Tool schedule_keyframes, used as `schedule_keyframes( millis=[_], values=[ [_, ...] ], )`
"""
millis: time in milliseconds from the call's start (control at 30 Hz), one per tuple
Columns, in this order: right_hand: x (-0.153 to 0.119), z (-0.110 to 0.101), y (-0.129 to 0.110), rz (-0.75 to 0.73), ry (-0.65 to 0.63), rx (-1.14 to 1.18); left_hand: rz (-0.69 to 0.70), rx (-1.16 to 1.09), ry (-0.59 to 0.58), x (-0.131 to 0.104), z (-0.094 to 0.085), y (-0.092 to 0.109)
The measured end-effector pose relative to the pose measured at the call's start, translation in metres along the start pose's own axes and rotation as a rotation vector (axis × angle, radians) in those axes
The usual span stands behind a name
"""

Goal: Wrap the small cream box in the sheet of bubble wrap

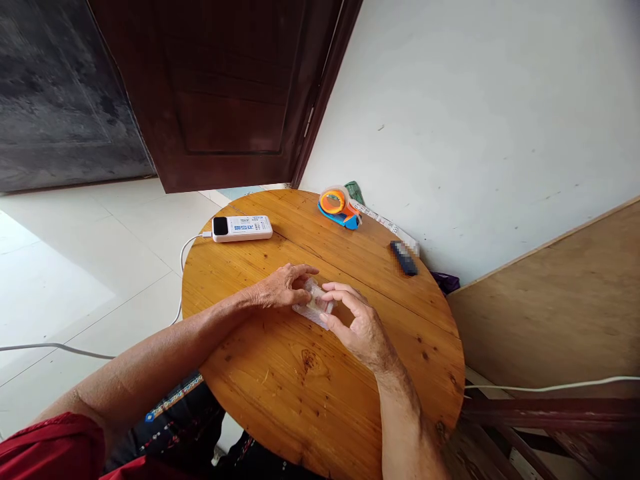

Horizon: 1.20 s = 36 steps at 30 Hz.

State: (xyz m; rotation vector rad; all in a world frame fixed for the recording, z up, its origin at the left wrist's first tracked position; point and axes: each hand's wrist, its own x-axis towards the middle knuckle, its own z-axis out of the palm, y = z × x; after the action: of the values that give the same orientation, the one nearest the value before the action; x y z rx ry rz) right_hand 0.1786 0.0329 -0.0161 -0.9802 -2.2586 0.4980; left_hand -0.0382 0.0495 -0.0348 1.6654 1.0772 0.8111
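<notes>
A small, whitish see-through plastic packet (314, 310) lies at about the middle of the round wooden table (280, 373). It looks like bubble wrap, but what it contains is too small to make out. From the left, my left hand (283, 287) rests on the packet's far-left edge, its thumb pressed against the plastic. My right hand (363, 327) grips the right end, thumb on the near side and curved fingers on the far side. Parts of the packet are hidden under the fingers.
A white device with a black screen (243, 228) and a cable sits at the back left. Toward the far edge are an orange-and-blue tape dispenser (337, 207), a printed paper strip (383, 219) and a dark, pixelated object (403, 258). A white wall (490, 120) borders the right.
</notes>
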Motion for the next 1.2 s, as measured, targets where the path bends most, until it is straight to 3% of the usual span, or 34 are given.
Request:
schedule_keyframes(
  millis=[300,533,800,1033,1200],
  values=[
    [0.001,0.005,0.000,-0.060,0.086,-0.084,0.010,0.081,-0.004,-0.001,-0.001,0.006],
    [0.001,0.005,0.001,0.000,0.169,-0.008,0.032,-0.112,-0.068,-0.002,0.004,0.002],
    [-0.004,-0.008,0.005,-0.025,-0.041,0.041,-0.021,-0.025,-0.017,-0.001,0.004,0.004],
    [0.000,0.003,0.004,-0.067,0.033,-0.038,0.005,-0.022,-0.009,-0.002,0.005,0.004],
    [0.000,0.000,0.003,-0.025,0.146,-0.004,0.054,-0.058,-0.039,-0.003,0.005,0.002]
  ],
)
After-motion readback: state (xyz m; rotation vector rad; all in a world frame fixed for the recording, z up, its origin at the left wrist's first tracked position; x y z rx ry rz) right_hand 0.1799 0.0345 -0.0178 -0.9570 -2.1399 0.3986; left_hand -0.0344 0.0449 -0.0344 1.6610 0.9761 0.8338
